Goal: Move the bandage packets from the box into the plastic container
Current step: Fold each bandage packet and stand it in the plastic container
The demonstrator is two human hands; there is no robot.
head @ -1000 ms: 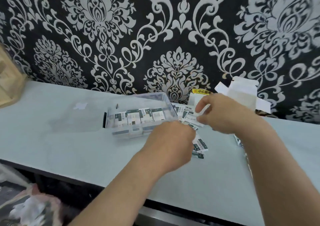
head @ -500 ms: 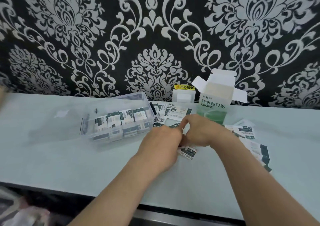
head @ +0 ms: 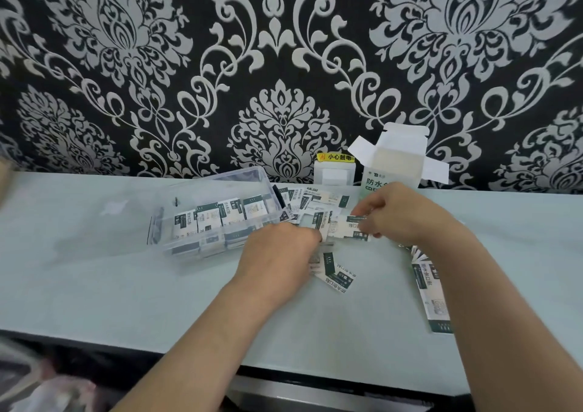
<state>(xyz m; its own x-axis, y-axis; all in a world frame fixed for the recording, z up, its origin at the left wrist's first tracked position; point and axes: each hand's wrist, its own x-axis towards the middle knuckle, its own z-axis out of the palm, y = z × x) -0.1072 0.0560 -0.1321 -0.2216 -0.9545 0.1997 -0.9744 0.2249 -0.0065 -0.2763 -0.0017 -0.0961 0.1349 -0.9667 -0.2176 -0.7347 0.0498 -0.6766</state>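
Packet [head: 342,231] between left hand [head: 277,254] and right hand [head: 400,213]; left fingertips hidden.

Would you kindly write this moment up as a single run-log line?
left hand: grips bandage packet | right hand: pinches same packet | loose packets: on table | plastic container: partly filled | box: open, upright

legible markings: five items noted
yellow sticker [head: 335,157] above wall socket [head: 334,173]: 小心触电. open box [head: 394,162]: 防水, remainder covered. held packet [head: 347,230]: 创口, partial. loose packet [head: 339,280] lying nearest: 防水创口贴. packet strip [head: 426,274] at right: 防水创口贴.
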